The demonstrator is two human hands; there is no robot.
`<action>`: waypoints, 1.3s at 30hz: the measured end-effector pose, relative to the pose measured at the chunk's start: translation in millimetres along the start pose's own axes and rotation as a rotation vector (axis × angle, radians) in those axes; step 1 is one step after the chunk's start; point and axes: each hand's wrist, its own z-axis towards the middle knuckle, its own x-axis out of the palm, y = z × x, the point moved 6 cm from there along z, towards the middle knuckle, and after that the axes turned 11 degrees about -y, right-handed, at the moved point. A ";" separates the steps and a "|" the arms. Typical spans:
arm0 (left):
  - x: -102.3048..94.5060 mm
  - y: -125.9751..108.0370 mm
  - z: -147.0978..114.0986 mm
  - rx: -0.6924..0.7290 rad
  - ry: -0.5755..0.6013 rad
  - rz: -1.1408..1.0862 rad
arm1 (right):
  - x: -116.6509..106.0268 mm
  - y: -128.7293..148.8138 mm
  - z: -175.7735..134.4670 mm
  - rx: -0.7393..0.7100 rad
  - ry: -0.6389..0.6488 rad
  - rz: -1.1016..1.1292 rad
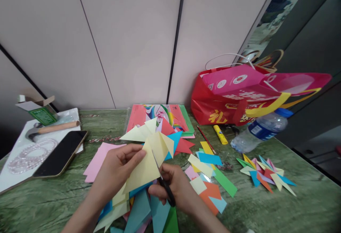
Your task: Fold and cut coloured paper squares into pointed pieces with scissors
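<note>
Between thumb and fingers, my left hand (119,165) grips a creased sheet of pale yellow paper (144,167), raised above the table. My right hand (177,186) is closed round the black handle of a pair of scissors (167,190). Their blades reach up into the paper, along a slit that runs from its lower right side; part of the blades is hidden. Under my hands lies a heap of cut and folded coloured paper (138,211). Behind the sheet are more folded pieces, pale yellow, red and blue. Pink paper sheets (99,162) lie beside my left wrist.
A packet of coloured paper (162,117) lies at the back, with paper scraps (205,165) and a yellow glue stick (220,134) to the right. Farther right are a red bag (226,98), a bottle (262,130) and folded paper stars (266,174). Leftward lie a phone (61,154) and a hammer (57,128).
</note>
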 end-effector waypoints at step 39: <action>-3.5 5.8 3.8 0.035 -0.013 -0.010 | 13.7 21.4 -4.6 -0.176 0.177 0.233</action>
